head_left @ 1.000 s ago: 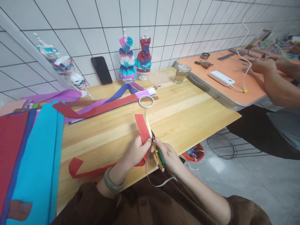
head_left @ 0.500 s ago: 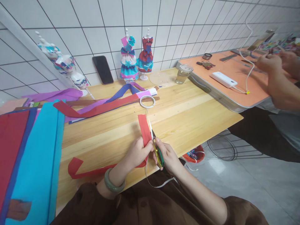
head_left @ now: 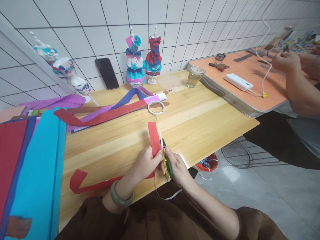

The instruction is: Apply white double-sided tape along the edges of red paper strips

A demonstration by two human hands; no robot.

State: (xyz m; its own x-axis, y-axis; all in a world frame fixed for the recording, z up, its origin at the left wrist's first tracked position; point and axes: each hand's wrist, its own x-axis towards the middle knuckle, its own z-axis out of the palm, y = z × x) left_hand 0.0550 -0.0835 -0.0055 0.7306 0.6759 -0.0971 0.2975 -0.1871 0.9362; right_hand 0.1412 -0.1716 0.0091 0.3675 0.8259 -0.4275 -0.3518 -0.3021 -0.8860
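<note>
My left hand pinches a long red crepe-paper strip near one end. The rest of that strip trails left under my forearm and curls on the table. In my right hand are scissors with green and yellow handles, their blades pointing away from me beside the strip's right edge. A thin white tape runs from a tape roll down to the blades and my left fingertips. Its loose tail hangs in a loop below my hands. Whether the blades touch paper or tape I cannot tell.
Coloured crepe-paper sheets cover the left side, with more strips behind. A phone, dressed mini mannequins and a lidded cup stand along the wall. Another person's hands work over the orange table.
The view has shifted slightly. The scissors' handles have spread a little apart in my right hand. My left hand keeps its grip on the red strip.
</note>
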